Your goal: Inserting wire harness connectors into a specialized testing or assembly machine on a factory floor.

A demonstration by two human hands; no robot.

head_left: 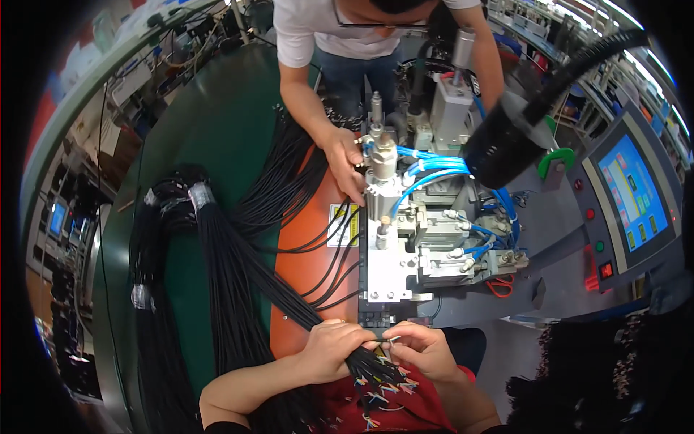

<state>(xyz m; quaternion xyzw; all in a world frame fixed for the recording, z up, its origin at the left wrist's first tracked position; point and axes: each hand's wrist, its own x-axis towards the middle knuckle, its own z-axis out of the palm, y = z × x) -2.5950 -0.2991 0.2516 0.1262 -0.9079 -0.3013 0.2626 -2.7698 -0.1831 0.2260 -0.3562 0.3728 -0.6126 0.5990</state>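
My left hand point(331, 352) is closed around a thick bundle of black cables point(278, 289), just in front of the machine's near end. Beyond that hand the cable ends fan out, showing stripped coloured wire ends point(379, 387) over red cloth. One cable end point(384, 340) sticks out toward the right, and my right hand point(423, 351) pinches its thin wires between thumb and fingertips. Both hands almost meet there. Just ahead stands a metal machine point(387, 260) with blue air hoses; several single black cables run into its left side.
Across the machine a co-worker's hand point(343, 163) touches its far left side. More tied cable bundles point(206, 239) lie on the green table point(217, 101). An orange plate point(311, 249) borders the machine. A black ribbed-arm fixture point(510, 141) overhangs it; a touchscreen panel point(632, 192) stands right.
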